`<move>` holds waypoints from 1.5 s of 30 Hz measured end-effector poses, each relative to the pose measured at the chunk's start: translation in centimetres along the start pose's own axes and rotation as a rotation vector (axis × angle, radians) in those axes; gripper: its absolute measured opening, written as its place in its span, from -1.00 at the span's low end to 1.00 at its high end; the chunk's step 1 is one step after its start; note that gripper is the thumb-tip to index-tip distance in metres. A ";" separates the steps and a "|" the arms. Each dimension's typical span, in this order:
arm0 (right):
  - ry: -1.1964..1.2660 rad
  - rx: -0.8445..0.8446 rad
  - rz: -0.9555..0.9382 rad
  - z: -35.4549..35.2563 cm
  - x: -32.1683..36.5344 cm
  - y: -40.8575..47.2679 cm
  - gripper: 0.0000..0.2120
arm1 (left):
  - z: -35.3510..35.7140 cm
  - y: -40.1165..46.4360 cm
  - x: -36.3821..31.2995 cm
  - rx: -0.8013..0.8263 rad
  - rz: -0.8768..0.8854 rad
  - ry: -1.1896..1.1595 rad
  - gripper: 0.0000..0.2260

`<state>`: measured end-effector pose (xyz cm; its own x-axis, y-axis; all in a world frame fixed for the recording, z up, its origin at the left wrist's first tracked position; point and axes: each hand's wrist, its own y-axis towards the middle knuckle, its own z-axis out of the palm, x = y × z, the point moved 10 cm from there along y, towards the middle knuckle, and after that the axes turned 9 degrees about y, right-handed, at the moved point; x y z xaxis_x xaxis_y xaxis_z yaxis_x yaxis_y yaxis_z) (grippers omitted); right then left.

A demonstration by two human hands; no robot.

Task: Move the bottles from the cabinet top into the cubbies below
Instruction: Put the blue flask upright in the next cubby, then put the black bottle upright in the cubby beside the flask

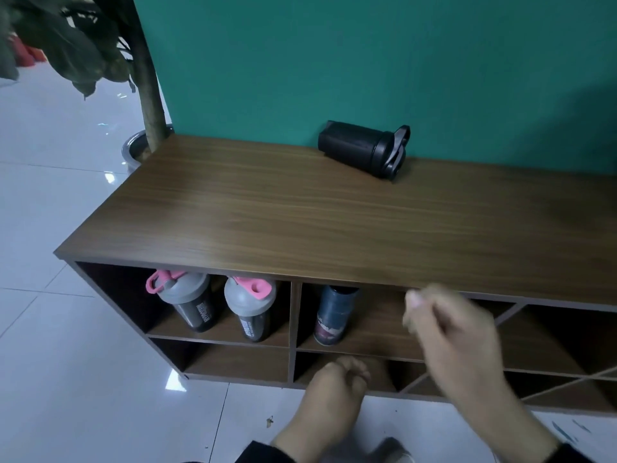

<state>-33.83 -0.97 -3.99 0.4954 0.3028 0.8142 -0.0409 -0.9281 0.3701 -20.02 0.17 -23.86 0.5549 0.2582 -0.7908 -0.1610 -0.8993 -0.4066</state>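
One black bottle (364,148) lies on its side at the back of the wooden cabinet top (300,215), against the teal wall. Two grey-lidded shaker bottles with pink caps (187,300) (252,307) stand in the upper left cubby. A dark blue bottle (335,314) stands in the upper middle cubby. My right hand (457,329) is blurred in front of that middle cubby, to the right of the blue bottle, fingers loosely curled and holding nothing. My left hand (334,392) hangs low before the bottom cubby, fingers curled, nothing in it.
A potted plant (147,95) with a thick trunk stands at the cabinet's far left corner. White glossy floor tiles (66,362) spread to the left and in front. Diagonal-divided cubbies (551,362) fill the cabinet's right side.
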 end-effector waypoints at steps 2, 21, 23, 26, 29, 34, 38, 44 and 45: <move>0.033 -0.147 -0.039 -2.1 1.7 3.7 -0.74 | -0.5 0.0 -0.4 0.003 0.000 -0.041 -0.80; 0.218 -0.226 0.594 4.0 -10.0 24.1 0.20 | -6.3 1.0 -1.7 -0.072 0.038 -0.206 -0.82; 0.233 -0.218 0.603 4.5 -10.3 24.8 0.22 | -6.2 1.1 -1.8 -0.064 0.035 -0.209 -0.83; 0.262 -0.237 0.596 4.7 -10.8 25.7 0.19 | -6.0 1.1 -1.9 -0.061 0.021 -0.207 -0.86; 0.302 -0.280 0.562 4.5 -11.1 26.1 0.13 | -6.0 1.1 -2.0 -0.068 0.016 -0.185 -0.87; 0.334 -0.347 0.523 3.9 -11.6 25.7 -0.16 | -5.8 1.0 -1.9 -0.065 0.018 -0.167 -0.83; 0.409 -0.488 0.405 1.2 -10.3 23.5 -0.34 | -5.7 1.1 -1.8 -0.075 0.032 -0.152 -0.87; 0.464 -0.551 0.141 -5.2 -3.6 15.5 -0.39 | -8.1 -0.7 -3.5 -0.281 0.213 -0.110 -0.76; 0.392 -0.529 0.072 -6.7 -2.0 13.2 -0.39 | -9.4 -2.3 -4.9 -0.387 0.327 -0.096 -0.67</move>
<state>-41.11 -12.36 2.27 0.1273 0.3930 0.9107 -0.5321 -0.7478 0.3971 -14.67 -2.34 -14.74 0.4455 -0.0435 -0.8942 0.0101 -0.9985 0.0536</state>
